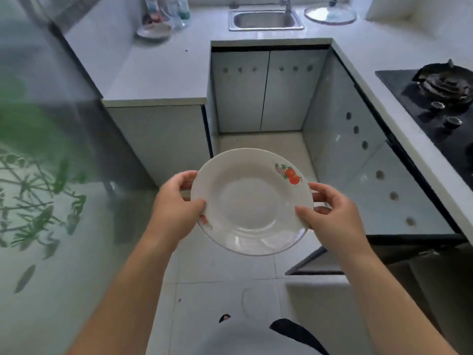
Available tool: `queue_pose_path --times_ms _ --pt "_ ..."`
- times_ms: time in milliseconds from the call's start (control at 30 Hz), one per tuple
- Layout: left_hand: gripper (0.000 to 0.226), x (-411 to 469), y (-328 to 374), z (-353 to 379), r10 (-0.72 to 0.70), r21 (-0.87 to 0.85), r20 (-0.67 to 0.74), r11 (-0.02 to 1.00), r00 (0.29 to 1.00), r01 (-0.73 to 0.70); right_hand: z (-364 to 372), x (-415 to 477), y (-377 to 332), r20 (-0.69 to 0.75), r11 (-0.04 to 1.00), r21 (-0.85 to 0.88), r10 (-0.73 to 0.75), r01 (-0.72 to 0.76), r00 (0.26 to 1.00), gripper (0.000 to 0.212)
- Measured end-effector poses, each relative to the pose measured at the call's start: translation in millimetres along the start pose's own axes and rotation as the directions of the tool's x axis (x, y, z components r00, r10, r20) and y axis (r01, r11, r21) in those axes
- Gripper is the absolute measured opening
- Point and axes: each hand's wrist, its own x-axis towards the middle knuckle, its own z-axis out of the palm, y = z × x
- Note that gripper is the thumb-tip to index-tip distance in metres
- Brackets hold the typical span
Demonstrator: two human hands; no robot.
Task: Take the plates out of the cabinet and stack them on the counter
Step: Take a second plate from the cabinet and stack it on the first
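Note:
A white plate [252,201] with a small red fruit print on its rim is held level in front of me, above the tiled floor. My left hand [176,201] grips its left rim, thumb on top and fingers underneath. My right hand [330,208] grips the right rim the same way. An open cabinet door [320,262] juts out at the lower right; the cabinet's inside is hidden. The white counter [158,73] runs ahead on the left and wraps round to the right.
A sink [266,19] sits at the far end, with a glass lid [330,12] to its right. A dish with bottles [156,29] stands on the left counter. A black gas hob [440,98] occupies the right counter. A glass door with green leaf print [38,175] stands at left.

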Motion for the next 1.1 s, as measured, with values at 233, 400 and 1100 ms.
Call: queue_pose_path --times_ms 233,400,1100 --pt "0.049 69 5 4 -0.084 -0.036 -0.025 0.996 0.996 0.083 25 78 -12 0.037 1.0 -0.022 0.018 -0.017 0.999 0.037" --pt "0.048 139 34 31 -0.059 -0.015 -0.026 0.998 0.998 0.058 25 158 -20 0.041 0.999 0.036 0.013 -0.014 0.999 0.037" --pt "0.049 424 151 153 -0.024 0.089 0.009 0.996 1.0 0.023 4 468 -66 -0.025 0.998 0.047 0.031 -0.03 0.999 0.036"
